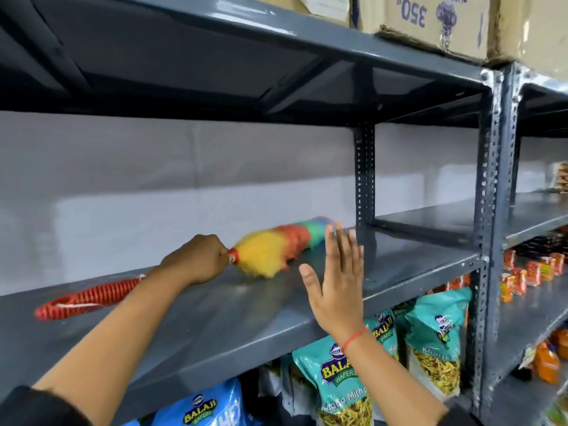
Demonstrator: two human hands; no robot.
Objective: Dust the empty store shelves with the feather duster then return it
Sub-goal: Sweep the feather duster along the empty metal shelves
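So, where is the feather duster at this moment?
In the head view, the feather duster lies across the empty grey shelf, left of centre; the left hand grips its handle, and the open right hand is beside it.

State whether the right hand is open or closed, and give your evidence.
Open. The right hand is raised flat with fingers spread, holding nothing, above the shelf.

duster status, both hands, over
Left hand gripping feather duster on empty shelf. Right hand open, raised, empty. Nothing blocking.
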